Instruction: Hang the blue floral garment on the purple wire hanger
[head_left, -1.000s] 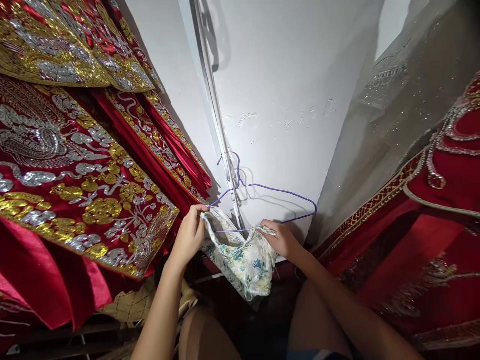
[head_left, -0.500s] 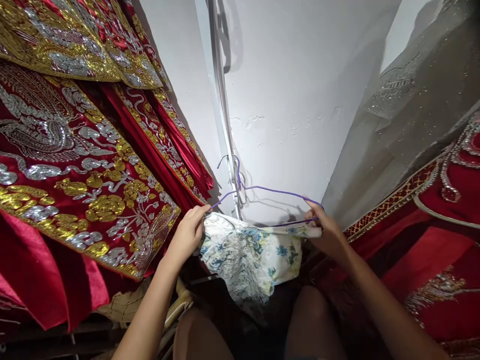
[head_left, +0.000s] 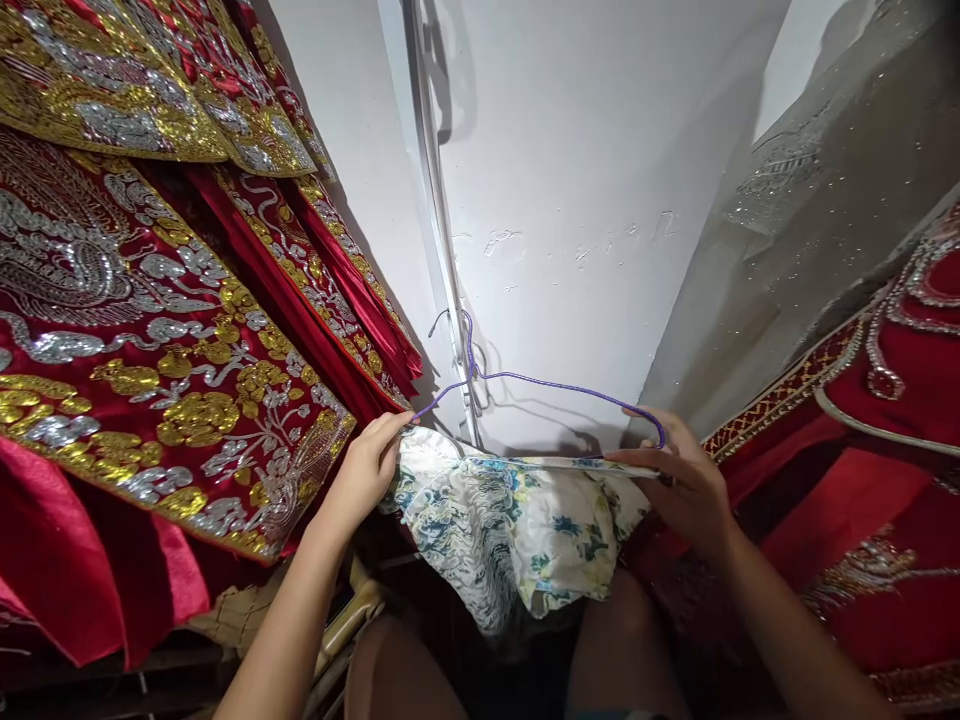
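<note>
A purple wire hanger (head_left: 551, 383) hangs by its hook on a white upright rail (head_left: 442, 230). Below its shoulders spreads a white garment with blue and yellow flowers and a ruffled, gathered middle (head_left: 547, 530). My left hand (head_left: 367, 465) pinches the garment's left top corner against the hanger's left end. At the other side, my right hand (head_left: 686, 480) grips the garment's top edge near the hanger's bent right end, which lies against the fingers.
Red costumes with gold and silver sequins (head_left: 195, 400) fill the left side. Another red beaded garment (head_left: 870, 480) is at the right, below a grey sparkly sheer cloth (head_left: 795, 200). A pale wall (head_left: 570, 150) stands ahead; bamboo-like poles (head_left: 349, 620) are lower left.
My right hand has moved right and slightly down, pulling the garment's top edge wider toward the hanger's right end. The view has shifted slightly. My left hand keeps its hold.
</note>
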